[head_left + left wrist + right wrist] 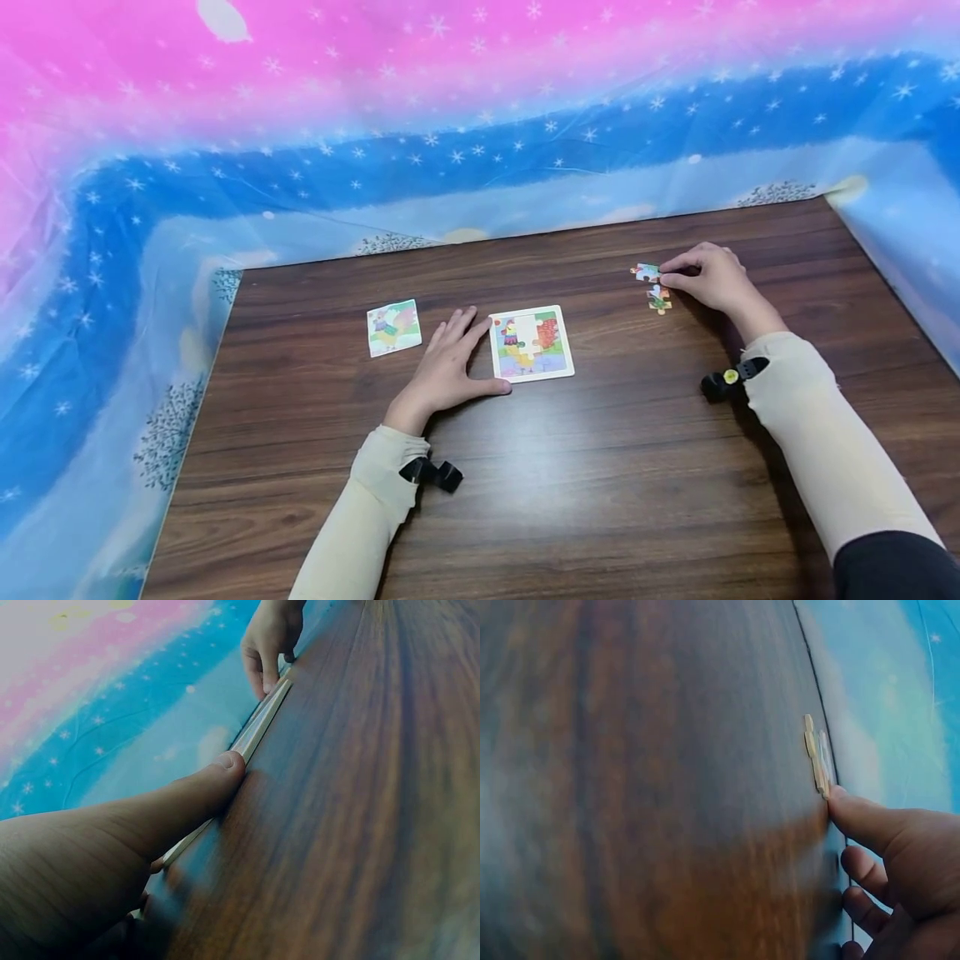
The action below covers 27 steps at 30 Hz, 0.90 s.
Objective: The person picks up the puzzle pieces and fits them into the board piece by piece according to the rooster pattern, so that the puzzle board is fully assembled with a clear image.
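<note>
A square jigsaw puzzle (558, 371) in a white-edged tray lies on the table, its chicken picture broken by a pale gap near the upper middle. My left hand (447, 364) rests at the tray's left side with fingers spread, the index finger by the upper left corner. In the left wrist view, its thumb touches the tray's edge (259, 727). Farther right, my right hand (708, 277) pinches a loose puzzle piece (647, 272) by its right end between thumb and index finger. Just below lie more joined or touching pieces (659, 299); which, I cannot tell.
Left of my left hand lies a small picture card (393, 328) with a similar chicken. The dark wooden table (570, 467) is bordered at the back and sides by a pink and blue snowflake cloth (420, 150). A black strap-on camera sits at each wrist.
</note>
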Motion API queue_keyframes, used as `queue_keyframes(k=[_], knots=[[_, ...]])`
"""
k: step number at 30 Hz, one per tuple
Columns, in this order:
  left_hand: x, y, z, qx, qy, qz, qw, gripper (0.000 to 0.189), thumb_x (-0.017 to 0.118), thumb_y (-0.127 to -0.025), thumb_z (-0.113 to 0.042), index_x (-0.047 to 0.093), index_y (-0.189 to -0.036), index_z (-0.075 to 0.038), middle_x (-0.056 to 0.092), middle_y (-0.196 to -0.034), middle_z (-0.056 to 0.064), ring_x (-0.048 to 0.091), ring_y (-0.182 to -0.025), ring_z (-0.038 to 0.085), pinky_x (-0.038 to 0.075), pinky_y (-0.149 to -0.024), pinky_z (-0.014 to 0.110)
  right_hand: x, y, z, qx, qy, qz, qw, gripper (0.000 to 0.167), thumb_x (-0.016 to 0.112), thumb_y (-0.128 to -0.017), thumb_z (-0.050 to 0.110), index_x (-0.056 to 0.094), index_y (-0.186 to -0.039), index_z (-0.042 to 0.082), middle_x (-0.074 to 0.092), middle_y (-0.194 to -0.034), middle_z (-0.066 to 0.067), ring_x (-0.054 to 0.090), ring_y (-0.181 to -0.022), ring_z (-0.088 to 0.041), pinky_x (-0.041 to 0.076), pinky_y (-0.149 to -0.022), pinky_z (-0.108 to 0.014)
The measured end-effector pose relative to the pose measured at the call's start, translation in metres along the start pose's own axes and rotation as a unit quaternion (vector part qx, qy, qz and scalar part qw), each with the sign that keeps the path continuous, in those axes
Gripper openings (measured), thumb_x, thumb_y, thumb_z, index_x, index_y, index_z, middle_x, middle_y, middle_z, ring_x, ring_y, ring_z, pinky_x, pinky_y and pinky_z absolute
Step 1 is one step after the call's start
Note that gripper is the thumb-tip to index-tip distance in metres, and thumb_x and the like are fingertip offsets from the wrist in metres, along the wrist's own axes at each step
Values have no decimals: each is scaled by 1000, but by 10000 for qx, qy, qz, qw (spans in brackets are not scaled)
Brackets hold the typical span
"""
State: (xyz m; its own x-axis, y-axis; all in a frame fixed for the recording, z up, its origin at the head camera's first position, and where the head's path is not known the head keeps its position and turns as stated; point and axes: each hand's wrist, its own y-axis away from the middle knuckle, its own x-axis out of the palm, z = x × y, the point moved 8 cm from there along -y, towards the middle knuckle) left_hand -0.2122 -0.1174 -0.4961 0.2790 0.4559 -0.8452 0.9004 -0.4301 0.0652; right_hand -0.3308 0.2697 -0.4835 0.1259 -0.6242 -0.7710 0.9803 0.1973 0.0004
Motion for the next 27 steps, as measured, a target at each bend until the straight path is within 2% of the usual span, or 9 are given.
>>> queue_keyframes(k=[4,9,12,18,27], knots=[[-1,0,-1,4,-16,-13,10000,109,83,-85,-60,30,-168,-13,13,-176,14,2,-163,30,2,-132,48,0,1,1,-82,49,-102,9999,26,73,-103,21,78,-119,0,61,-126,-26,42,-129,-53,18,-111,-80],[-2,-2,-1,4,-15,-25,10000,109,83,-85,-60,30,-168,-14,13,-176,13,2,-164,29,1,-132,46,2,2,11,-677,291,-201,9971,18,70,-103,10,76,-111,-5,64,-114,-26,50,-118,-49,32,-108,-66],[-1,-3,0,2,-9,-31,10000,109,83,-85,-60,31,-168,-14,13,-176,13,2,-164,29,1,-132,46,6,2,18,-916,608,-155,9938,16,67,-104,7,73,-109,-6,63,-111,-27,51,-115,-49,35,-104,-65],[0,-3,2,-41,-24,-10,10000,109,83,-85,-61,30,-168,-15,13,-176,13,2,-164,29,1,-132,46,13,4,22,-758,862,-40,9934,16,61,-107,8,68,-111,-6,59,-117,-27,46,-123,-51,34,-100,-69],[-1,1,0,-26,58,-22,10000,110,83,-84,-61,31,-168,-14,13,-176,14,2,-163,29,1,-132,46,13,8,23,-661,522,-145,9963,20,55,-110,9,65,-115,-8,57,-120,-30,44,-124,-52,30,-105,-70]])
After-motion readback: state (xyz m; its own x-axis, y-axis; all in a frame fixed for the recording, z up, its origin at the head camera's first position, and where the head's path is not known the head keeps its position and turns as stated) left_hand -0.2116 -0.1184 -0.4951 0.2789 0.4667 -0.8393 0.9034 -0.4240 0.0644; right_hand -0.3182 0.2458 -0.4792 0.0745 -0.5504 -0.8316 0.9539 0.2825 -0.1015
